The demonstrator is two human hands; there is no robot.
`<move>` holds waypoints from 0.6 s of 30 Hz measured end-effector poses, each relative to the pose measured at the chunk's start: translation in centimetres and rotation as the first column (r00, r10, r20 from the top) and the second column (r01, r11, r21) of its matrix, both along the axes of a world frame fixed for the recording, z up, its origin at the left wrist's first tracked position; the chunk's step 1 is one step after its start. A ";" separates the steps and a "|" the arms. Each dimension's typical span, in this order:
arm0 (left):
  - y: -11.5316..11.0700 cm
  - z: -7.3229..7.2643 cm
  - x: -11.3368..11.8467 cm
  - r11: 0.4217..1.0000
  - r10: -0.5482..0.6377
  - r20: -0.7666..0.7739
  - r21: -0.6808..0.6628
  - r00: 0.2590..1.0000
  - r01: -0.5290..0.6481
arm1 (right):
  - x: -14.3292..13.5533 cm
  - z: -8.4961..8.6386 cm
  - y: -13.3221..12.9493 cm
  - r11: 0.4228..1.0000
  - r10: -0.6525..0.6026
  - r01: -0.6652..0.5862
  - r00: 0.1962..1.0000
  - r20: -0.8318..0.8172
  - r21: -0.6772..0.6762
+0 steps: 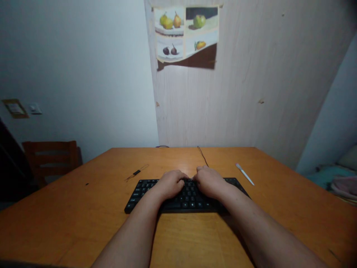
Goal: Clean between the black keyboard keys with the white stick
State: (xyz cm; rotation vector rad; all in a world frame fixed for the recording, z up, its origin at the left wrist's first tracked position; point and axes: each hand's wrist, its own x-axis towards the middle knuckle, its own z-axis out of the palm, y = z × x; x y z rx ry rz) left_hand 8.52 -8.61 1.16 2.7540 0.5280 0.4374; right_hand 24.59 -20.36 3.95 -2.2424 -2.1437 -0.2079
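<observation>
A black keyboard lies across the wooden table in front of me, with both my hands over its upper middle. My left hand rests on the keys, its fingers curled and its index finger reaching toward the keyboard's back edge. Close beside it, my right hand is closed, with the fingertips bent down at the same group of keys. The fingertips of both hands nearly meet there. Whatever lies between them is too small and partly hidden to make out.
A small black tool with thin wire ends lies beyond the keyboard on the left. To the right is a white-handled brush. A tiny black piece sits far left on the table. The cable runs toward the wall; a wooden chair stands left.
</observation>
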 end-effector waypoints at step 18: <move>0.2 -0.5 -0.1 1.000 0.014 0.008 -0.003 1.000 -0.014 | 2.6 1.4 -1.0 0.998 -0.062 0.059 0.992 -0.113 -0.034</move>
